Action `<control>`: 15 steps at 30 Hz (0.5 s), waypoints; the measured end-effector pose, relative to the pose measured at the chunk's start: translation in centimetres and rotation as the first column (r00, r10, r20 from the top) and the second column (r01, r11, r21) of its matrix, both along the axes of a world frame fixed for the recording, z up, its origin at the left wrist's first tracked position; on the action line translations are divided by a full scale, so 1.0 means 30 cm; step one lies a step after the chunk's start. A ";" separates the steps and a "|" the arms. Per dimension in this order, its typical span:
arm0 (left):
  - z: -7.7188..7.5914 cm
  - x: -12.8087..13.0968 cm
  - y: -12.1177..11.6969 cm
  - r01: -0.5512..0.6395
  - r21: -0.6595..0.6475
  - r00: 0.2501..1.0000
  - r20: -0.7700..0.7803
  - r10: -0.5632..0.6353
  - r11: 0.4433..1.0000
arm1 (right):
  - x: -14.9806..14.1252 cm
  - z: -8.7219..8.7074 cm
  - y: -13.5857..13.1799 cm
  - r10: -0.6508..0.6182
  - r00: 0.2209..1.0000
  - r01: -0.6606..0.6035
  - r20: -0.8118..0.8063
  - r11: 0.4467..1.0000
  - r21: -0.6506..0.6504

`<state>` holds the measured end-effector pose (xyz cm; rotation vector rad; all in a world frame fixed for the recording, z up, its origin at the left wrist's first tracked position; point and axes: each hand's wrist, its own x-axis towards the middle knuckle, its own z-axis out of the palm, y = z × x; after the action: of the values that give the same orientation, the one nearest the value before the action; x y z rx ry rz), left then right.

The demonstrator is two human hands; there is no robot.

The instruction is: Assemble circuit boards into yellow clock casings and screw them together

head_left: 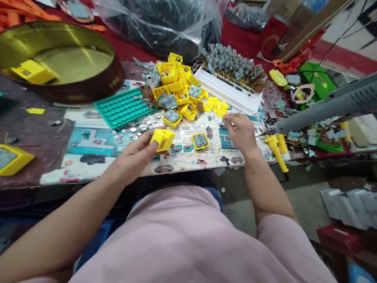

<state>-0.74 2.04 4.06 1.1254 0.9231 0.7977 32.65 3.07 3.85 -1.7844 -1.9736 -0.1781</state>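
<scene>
My left hand grips a small yellow plastic housing between thumb and fingers, above the printed cardboard sheet. To the right, my right hand has its thumb and fingertips pinched together at the near edge of a heap of small flat yellow covers. Whatever is between those fingertips is too small to make out. Between my hands a yellow housing with a grey-green circuit board in it lies on the sheet. Beyond it rises a pile of yellow housings, some with boards in them.
A green ribbed tray and scattered button cells lie left of the pile. A round tin stands farther left. Behind the covers is a white rack beside many wired boards. A grey tool juts in from the right, near a yellow-handled tool.
</scene>
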 end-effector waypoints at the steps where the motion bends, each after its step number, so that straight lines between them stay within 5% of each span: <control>1: 0.011 0.009 0.004 -0.030 -0.169 0.992 0.115 0.050 0.985 | 0.000 0.001 0.037 -0.008 0.999 0.011 0.051 0.999 -0.041; 3: 0.030 0.032 0.006 -0.020 -0.412 0.962 0.240 0.130 0.911 | -0.021 0.003 0.107 -0.012 0.991 0.028 0.135 0.993 -0.112; 6: 0.044 0.060 0.004 0.006 -0.562 0.940 0.285 0.187 0.827 | -0.079 0.003 0.193 0.022 0.972 0.026 0.232 0.979 -0.200; 11: 0.031 0.069 0.016 0.027 -0.558 0.936 0.306 0.176 0.830 | -0.123 0.012 0.277 0.055 0.954 0.032 0.296 0.960 -0.280; 15: 0.025 0.066 0.025 -0.002 -0.553 0.911 0.343 0.229 0.833 | -0.092 0.052 0.249 0.040 0.965 0.035 0.260 0.960 -0.277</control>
<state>1.25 2.79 4.80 0.3836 0.8024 0.7605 29.90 10.55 5.39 -2.0225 -2.2831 -0.1475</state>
